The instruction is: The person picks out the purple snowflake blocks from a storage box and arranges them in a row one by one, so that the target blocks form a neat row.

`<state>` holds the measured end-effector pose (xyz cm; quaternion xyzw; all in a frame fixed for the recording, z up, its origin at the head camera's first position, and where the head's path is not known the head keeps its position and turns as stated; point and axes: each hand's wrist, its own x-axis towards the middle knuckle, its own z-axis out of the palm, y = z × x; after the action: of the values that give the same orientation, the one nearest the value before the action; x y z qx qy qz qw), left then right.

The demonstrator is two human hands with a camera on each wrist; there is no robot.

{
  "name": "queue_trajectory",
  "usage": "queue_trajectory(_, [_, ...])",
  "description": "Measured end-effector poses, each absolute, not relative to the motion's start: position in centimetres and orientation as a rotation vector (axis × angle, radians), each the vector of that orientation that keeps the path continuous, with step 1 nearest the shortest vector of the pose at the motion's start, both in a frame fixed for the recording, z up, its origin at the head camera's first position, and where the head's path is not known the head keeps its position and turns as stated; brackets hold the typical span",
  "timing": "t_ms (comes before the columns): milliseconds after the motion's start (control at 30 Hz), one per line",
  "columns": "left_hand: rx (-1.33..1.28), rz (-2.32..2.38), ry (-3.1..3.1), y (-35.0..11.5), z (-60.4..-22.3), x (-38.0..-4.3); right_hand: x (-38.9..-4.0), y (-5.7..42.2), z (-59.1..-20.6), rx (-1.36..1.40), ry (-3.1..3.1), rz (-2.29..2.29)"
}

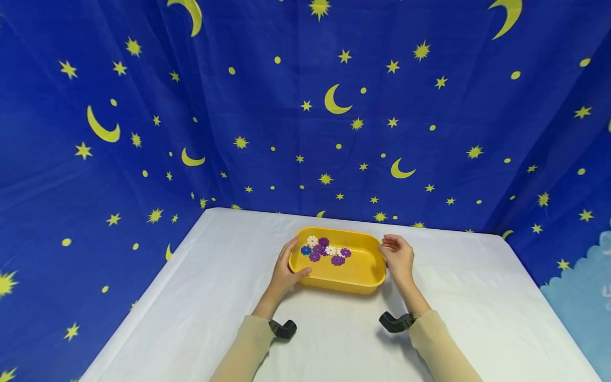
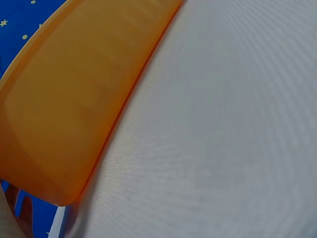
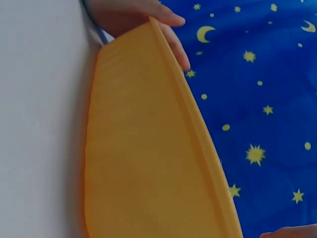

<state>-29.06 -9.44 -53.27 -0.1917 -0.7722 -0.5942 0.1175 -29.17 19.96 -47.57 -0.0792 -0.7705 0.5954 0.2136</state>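
Observation:
A yellow plastic tray (image 1: 355,276) stands on the white-covered table. Inside, mostly toward its left and middle, lie several small flower-shaped discs (image 1: 338,260) in purple, white and blue. My left hand (image 1: 285,269) grips the tray's left end, thumb over the near rim and fingers along the side. At the opposite end is my right hand (image 1: 400,259), its fingers loosely bent and fingertips right at the rim. The left wrist view is mostly the tray's outer wall (image 2: 84,99). Along the tray's side wall (image 3: 138,134), the right wrist view shows my left thumb over the far corner.
White cloth (image 1: 329,339) covers the table around the tray. A blue curtain (image 1: 267,106) with yellow stars and moons hangs behind the table and along its sides. Each wrist wears a black camera mount (image 1: 396,322), close above the cloth.

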Motion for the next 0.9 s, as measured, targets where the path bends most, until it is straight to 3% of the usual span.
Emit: queue_trajectory(900, [-0.585, -1.716, -2.229, -9.6, -54.4, -29.6, -32.1, 14.6, -48.3, -0.041, -2.274, 1.661])
